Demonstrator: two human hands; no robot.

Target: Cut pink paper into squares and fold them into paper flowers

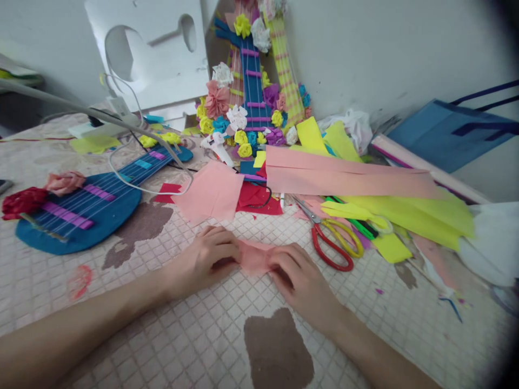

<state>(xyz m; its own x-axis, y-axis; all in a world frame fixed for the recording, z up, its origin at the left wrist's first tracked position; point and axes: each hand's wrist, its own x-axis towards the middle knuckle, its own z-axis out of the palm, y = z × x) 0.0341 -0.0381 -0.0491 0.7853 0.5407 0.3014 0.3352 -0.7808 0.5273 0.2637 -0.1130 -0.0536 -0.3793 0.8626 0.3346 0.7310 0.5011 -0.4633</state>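
Observation:
A small piece of pink crepe paper [254, 257] is stretched between my two hands, just above or on the tabletop. My left hand [217, 251] pinches its left edge with the fingers curled over. At the opposite edge, my right hand [298, 270] grips the paper the same way; the fingertips are partly hidden. Right behind the left hand lies a larger pink crepe paper sheet [213, 192]. Scissors [332, 237] with red and yellow handles rest a little beyond my right hand.
A blue paper guitar [81, 210] with paper roses lies at left. Decorated guitars [255, 81] lean on the wall behind a white glue gun [217, 146]. Long pink strips [344, 173] and yellow crepe paper [430, 216] pile up at right. A white cable [150, 192] loops across the blue guitar.

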